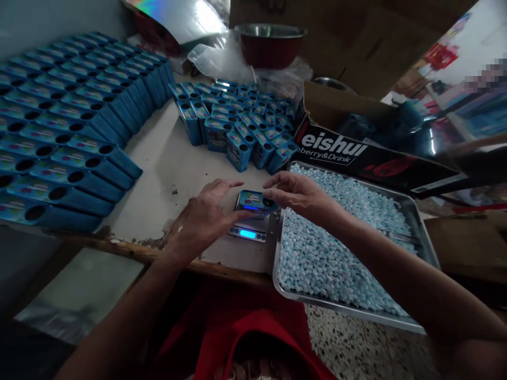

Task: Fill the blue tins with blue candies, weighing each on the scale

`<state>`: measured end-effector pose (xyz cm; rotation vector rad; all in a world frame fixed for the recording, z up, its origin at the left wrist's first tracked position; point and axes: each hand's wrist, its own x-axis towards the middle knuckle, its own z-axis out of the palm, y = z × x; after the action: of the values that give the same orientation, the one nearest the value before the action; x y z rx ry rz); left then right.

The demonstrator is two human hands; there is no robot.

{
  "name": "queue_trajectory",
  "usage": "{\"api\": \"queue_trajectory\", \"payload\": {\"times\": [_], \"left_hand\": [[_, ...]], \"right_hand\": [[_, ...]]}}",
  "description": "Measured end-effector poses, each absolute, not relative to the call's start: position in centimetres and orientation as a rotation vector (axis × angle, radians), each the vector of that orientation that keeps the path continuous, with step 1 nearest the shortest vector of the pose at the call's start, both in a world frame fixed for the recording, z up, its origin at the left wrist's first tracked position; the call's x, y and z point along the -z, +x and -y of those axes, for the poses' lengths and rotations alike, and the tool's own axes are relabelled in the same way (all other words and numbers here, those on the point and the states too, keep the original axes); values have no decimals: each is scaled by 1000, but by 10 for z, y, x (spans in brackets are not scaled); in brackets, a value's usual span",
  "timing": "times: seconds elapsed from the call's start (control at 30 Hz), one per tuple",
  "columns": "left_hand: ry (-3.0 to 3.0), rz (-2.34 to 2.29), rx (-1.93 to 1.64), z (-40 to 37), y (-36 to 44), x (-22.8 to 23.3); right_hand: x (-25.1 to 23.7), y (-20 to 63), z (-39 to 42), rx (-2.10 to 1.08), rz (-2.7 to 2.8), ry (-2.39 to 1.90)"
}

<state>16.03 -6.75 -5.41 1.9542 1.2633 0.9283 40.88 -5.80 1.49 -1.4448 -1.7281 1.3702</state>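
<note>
Small blue box (256,202) sits on the scale (249,228), long axis running 9-to-3; right hand (301,195) nearer, fingertips pinching its 3 o'clock end, left hand (206,216) open, fingers spread, resting at its 9 o'clock side.

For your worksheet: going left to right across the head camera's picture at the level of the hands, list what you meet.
Rows of blue boxes lying flat → left hand → small blue tin on the digital scale → right hand → metal tray of pale blue candies.
</note>
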Motion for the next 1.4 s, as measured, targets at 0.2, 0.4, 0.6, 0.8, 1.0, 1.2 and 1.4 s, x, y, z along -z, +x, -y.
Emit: {"api": "queue_trajectory", "payload": {"times": [0.2,0.4,0.6,0.8,1.0,1.2,1.4], "left_hand": [[2369,-1002,-648,57,200,28],[2244,-1313,-813,-29,119,-7],[2346,-1617,-407,-110,-4,-32],[2358,-1505,6,-97,-53,-26],[2474,-1573,-12,-74,-55,10],[2608,-1706,-154,-75,-59,42],[2614,-1706,-304,-74,-55,38]], "right_hand": [[-11,423,36,-1208,1623,-1376],[-6,403,-31,-286,2352,-1627],[-13,373,-87,95,2974,-1517],[4,348,-85,102,2796,-1719],[-4,357,-52,69,2611,-1833],[-21,409,37,-49,2685,-1625],[-1,422,82,-151,2819,-1391]]}}
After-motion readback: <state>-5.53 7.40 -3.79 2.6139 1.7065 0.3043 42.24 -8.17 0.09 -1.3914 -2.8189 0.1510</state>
